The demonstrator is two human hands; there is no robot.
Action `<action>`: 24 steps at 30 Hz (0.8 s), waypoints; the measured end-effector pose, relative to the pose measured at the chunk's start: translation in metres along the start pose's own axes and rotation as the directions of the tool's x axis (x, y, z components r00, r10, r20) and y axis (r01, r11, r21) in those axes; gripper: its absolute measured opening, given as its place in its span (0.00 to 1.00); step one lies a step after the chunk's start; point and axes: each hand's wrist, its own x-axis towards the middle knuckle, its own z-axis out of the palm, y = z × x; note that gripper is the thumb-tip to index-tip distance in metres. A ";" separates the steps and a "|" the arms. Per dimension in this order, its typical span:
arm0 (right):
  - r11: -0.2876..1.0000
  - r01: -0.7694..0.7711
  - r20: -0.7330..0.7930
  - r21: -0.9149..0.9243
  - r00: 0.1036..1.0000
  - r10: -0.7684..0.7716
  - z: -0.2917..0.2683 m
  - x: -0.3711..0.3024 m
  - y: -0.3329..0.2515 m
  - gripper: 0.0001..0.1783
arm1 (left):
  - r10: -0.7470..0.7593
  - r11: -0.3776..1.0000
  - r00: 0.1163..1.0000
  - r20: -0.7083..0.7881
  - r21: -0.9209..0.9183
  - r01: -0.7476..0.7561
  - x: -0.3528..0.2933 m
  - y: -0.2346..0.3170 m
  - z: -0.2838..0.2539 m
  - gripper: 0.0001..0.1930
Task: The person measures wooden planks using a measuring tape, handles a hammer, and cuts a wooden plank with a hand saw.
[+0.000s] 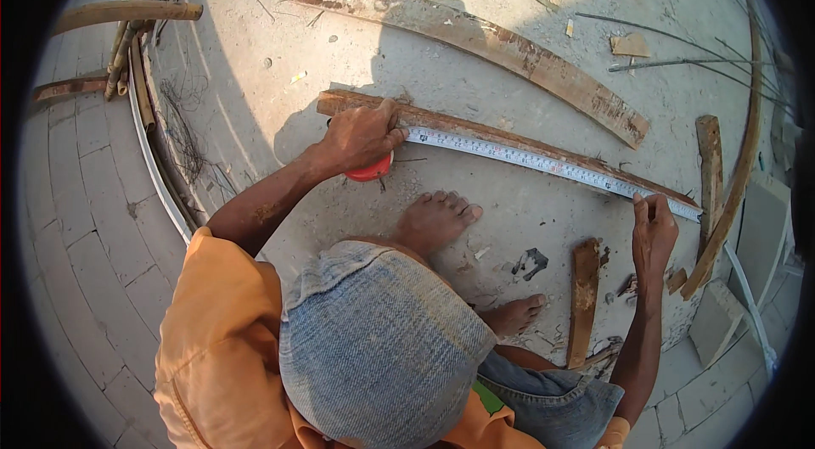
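A narrow wooden strip (458, 124) lies slanting across the dusty concrete in front of me. Along its near edge runs the white-blue blade (509, 156) of a tape measure. My left hand (361, 133) is closed around the red tape measure case (371, 169) and rests at the strip's left end; the fingers cover part of the case. At the strip's right end, my right hand (654, 232) pinches the blade's edge near its tip between thumb and fingers. My bare feet (437, 224) are just below the tape.
A wide curved plank (475, 37) lies beyond the strip. Near my right foot is a short wood piece (584, 305). Thin metal rods (679, 63) and a long curved wooden strip (747, 126) are at right. Bamboo poles (127, 42) and paving (102, 186) are at left.
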 end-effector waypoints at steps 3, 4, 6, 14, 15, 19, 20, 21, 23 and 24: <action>0.843 0.457 0.065 -0.285 0.886 -0.459 0.018 -0.007 -0.022 0.27 | -0.004 1.000 1.000 0.027 0.005 0.004 0.003 0.004 -0.004 0.19; 0.766 0.553 0.133 -0.327 0.830 -0.542 0.022 -0.008 -0.037 0.33 | -0.006 1.000 0.999 0.036 0.010 0.006 0.004 0.006 -0.007 0.19; 0.675 0.655 0.203 -0.340 0.752 -0.627 0.040 -0.008 -0.066 0.39 | -0.033 0.999 0.997 0.066 0.003 0.033 0.001 0.006 -0.011 0.20; 0.480 0.763 0.427 -0.432 0.642 -0.636 0.084 0.005 -0.059 0.29 | 0.015 0.998 0.998 0.057 -0.059 -0.012 -0.009 -0.018 -0.044 0.24; 0.471 0.770 0.414 -0.430 0.632 -0.655 0.083 0.005 -0.060 0.28 | 0.000 0.999 0.999 0.047 -0.052 0.002 -0.012 -0.026 -0.053 0.26; 0.487 0.773 0.365 -0.408 0.627 -0.689 0.087 0.006 -0.056 0.28 | -0.113 0.979 0.986 0.126 -0.153 0.132 -0.008 -0.072 -0.074 0.27; 0.494 0.769 0.376 -0.405 0.633 -0.677 0.087 0.007 -0.057 0.27 | -0.123 0.978 0.985 0.121 -0.151 0.140 -0.007 -0.080 -0.074 0.27; 0.501 0.766 0.387 -0.403 0.638 -0.665 0.087 0.007 -0.059 0.27 | -0.130 0.977 0.987 0.096 -0.155 0.144 -0.007 -0.088 -0.074 0.27; 0.505 0.764 0.383 -0.402 0.641 -0.665 0.088 0.007 -0.060 0.27 | -0.134 0.976 0.988 0.073 -0.163 0.144 -0.006 -0.094 -0.071 0.27; 0.512 0.759 0.377 -0.402 0.646 -0.663 0.088 0.006 -0.060 0.28 | -0.117 0.982 0.991 0.067 -0.144 0.126 -0.006 -0.096 -0.069 0.28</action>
